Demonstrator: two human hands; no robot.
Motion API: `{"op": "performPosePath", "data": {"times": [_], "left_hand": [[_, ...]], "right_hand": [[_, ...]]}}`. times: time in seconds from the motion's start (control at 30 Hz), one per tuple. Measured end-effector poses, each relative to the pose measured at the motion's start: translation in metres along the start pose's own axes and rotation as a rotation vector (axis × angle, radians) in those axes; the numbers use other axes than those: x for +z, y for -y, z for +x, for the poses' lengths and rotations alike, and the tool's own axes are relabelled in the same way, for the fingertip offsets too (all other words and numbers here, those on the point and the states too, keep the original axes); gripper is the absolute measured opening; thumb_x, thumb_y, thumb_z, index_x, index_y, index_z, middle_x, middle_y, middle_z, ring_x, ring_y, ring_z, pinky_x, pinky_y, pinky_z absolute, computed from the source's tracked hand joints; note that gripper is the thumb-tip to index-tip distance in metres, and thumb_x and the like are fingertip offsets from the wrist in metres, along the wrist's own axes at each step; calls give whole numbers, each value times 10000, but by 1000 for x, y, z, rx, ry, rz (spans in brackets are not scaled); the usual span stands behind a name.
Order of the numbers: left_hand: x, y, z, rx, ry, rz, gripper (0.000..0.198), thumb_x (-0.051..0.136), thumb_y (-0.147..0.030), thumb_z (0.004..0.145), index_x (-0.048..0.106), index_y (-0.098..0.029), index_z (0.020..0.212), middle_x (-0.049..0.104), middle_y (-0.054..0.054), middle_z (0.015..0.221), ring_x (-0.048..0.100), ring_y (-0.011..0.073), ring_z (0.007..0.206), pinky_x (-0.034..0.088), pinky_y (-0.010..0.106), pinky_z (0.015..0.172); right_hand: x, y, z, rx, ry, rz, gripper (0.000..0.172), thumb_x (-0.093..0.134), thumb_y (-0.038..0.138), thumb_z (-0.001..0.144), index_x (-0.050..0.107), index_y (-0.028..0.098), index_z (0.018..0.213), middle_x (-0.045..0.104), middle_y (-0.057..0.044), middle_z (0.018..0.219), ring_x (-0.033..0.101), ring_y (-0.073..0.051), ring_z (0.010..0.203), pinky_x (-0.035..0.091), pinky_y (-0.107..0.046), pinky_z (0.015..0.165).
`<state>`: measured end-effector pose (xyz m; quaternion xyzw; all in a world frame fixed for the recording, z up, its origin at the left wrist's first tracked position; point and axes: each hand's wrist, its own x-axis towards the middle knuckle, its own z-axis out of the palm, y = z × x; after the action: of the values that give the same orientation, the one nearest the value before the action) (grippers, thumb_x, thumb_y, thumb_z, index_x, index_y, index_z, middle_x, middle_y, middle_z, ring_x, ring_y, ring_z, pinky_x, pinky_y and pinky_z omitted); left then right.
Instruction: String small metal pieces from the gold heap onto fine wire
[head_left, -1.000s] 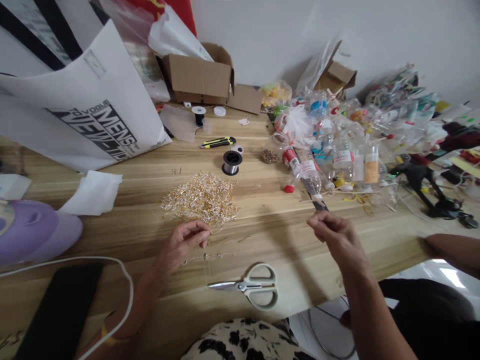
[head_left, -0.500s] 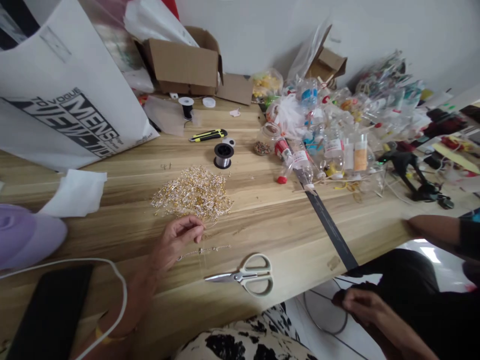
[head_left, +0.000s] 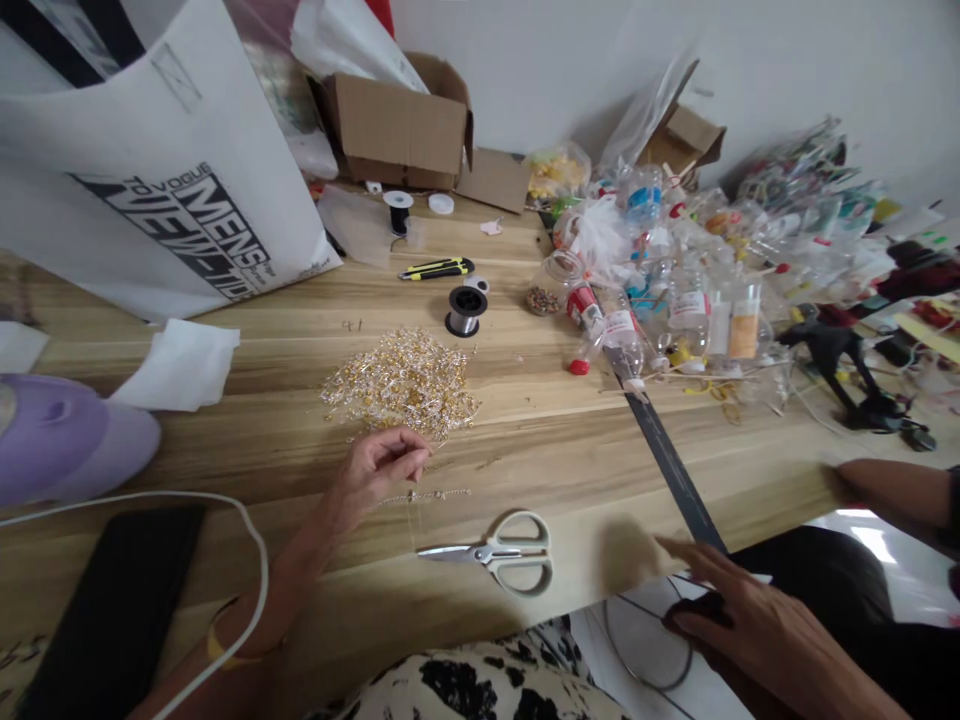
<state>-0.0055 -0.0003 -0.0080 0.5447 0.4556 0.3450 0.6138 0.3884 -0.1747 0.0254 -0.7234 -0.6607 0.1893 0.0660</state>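
My left hand is over the near edge of a loose pile of gold and clear beaded strands. Its thumb and forefinger are pinched on a thin strand whose kind I cannot make out. Just below lies a short beaded chain, with a fine clear thread by it. Scissors with pale handles rest closer to the table edge, blades pointing left. My right hand is off the table edge at lower right, fingers stretched forward and thumb apart, above a dark shape I cannot identify.
Behind the pile are a spool of clear line and a yellow-black utility knife. Plastic bottles crowd the right. A phone, white cable and purple cap lie left. Another person's arm rests at right.
My right hand has gone from curled to stretched-out fingers and moved slightly left toward the table edge. My left hand keeps its pinch. The whole view has shifted a little.
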Motion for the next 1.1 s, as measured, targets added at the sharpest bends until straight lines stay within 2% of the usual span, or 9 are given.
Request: {"op": "performPosePath", "data": {"times": [0.07, 0.17, 0.27, 0.37, 0.43, 0.57, 0.63, 0.93, 1.1], "left_hand": [[1, -2, -1, 26, -15, 63, 183, 631, -338, 738, 603, -162, 699, 565, -20, 571, 523, 113, 558, 440, 219, 553], [4, -1, -1, 96, -44, 177, 155, 592, -308, 761, 616, -159, 726, 591, -8, 598, 546, 123, 575, 442, 224, 565], [7, 3, 0, 146, -74, 271, 143, 567, -279, 771, 631, -155, 736, 619, 8, 628, 555, 130, 591, 441, 227, 574], [10, 6, 2, 165, -116, 324, 132, 567, -268, 769, 635, -163, 725, 624, 3, 623, 542, 126, 579, 418, 216, 549], [10, 6, 3, 169, -133, 343, 125, 567, -262, 764, 630, -168, 711, 619, -2, 609, 534, 124, 571, 408, 212, 542], [8, 6, 5, 169, -149, 354, 128, 561, -261, 763, 622, -167, 701, 618, 0, 614, 540, 130, 582, 415, 220, 564], [6, 7, 6, 163, -154, 350, 124, 562, -262, 765, 622, -167, 714, 611, -3, 607, 538, 133, 582, 413, 222, 561], [10, 9, 16, 153, -146, 407, 117, 527, -251, 783, 595, -165, 743, 576, -20, 596, 515, 124, 573, 386, 223, 560], [11, 11, 24, 148, -140, 493, 110, 516, -235, 793, 596, -168, 758, 576, -19, 604, 519, 125, 571, 376, 224, 557]], "right_hand": [[-14, 28, 34, -131, 35, -54, 693, 728, 332, 699, 480, 362, 1346, 592, -70, 1287, 704, -246, 829, 569, -313, 552], [-14, 84, 83, -358, 35, 31, 680, 634, 319, 825, 338, 302, 1437, 465, -117, 1405, 688, -197, 812, 581, -334, 668], [3, 139, 120, -596, 32, 197, 545, 556, 260, 898, 361, 249, 1406, 463, -137, 1386, 644, -116, 672, 570, -306, 681], [21, 179, 144, -772, 70, 215, 403, 499, 195, 925, 435, 196, 1323, 495, -133, 1337, 641, -120, 733, 546, -288, 728], [30, 196, 155, -822, 70, 157, 302, 475, 171, 932, 493, 170, 1234, 552, -124, 1243, 646, -151, 805, 521, -277, 702], [42, 208, 169, -860, 66, 78, 136, 459, 174, 949, 552, 155, 1045, 614, -61, 897, 600, -139, 683, 419, -239, 598], [45, 208, 174, -881, 68, 58, 106, 457, 175, 955, 558, 155, 978, 597, -38, 815, 565, -128, 645, 378, -233, 587], [52, 196, 187, -931, 58, -12, 154, 429, 153, 964, 582, 162, 969, 587, -40, 836, 546, -121, 688, 361, -225, 622], [70, 182, 196, -976, -29, 12, 191, 392, 194, 986, 568, 155, 1050, 599, -68, 890, 570, -143, 776, 397, -231, 655]]}}
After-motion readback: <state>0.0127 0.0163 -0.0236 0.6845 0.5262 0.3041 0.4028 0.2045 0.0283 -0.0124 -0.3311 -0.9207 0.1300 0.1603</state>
